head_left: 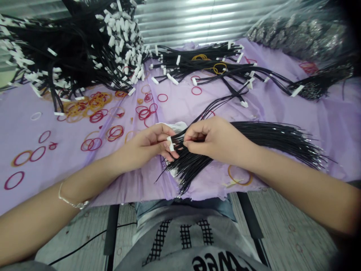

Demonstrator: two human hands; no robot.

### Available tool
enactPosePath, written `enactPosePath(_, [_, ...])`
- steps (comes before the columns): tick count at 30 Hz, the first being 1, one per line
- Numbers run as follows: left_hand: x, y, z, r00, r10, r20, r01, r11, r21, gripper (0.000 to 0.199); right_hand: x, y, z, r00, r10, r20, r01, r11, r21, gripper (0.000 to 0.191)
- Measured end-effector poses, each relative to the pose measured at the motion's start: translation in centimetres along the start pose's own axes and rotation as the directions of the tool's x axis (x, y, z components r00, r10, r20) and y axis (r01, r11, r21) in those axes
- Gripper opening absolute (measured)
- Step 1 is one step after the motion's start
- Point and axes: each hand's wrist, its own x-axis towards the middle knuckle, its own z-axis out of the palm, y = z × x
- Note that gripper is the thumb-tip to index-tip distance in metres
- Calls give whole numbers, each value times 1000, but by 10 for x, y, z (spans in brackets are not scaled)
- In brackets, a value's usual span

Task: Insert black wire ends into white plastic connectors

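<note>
Between the fingers of my left hand (153, 145) is a white plug connector (170, 143), its open face turned toward the right. Several black wires run out of it to the upper right. My right hand (210, 139) pinches a thin black wire close to the connector; the wire's tip is too small to make out. Under both hands lies a thick bundle of loose black wires (270, 139) with shiny metal ends, fanning to the right and to the lower left. A white sheet (179, 127) shows partly beneath the bundle.
A large heap of black cables with white connectors (124, 41) stands at the back left. Finished-looking cable bundles (203, 64) lie at the back. Red and yellow rubber bands (96, 103) are scattered over the purple cloth (118, 188). A clear plastic bag (299, 34) sits back right.
</note>
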Motion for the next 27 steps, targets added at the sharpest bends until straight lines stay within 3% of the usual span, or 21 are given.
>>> enactPosePath(9, [1,-2,-1,998,-20,-54,18,999,-42,23,1,3,1,1000,-15,-20,17,998,68,13])
enactPosePath(22, [1,-2,-1,997,-40,-62,33,994,-108,19,4,-1,6,1000,9,8,-9,1000,12,14])
enactPosePath(25, [2,-2,-1,994,-34,-100,21,991,-133,20,1,-1,2,990,-113,-81,101,985,-138,10])
enactPosePath(27, [3,-3,-2,991,-24,-135,-1,983,-183,19,-4,-4,-5,945,-262,-198,190,928,-319,7])
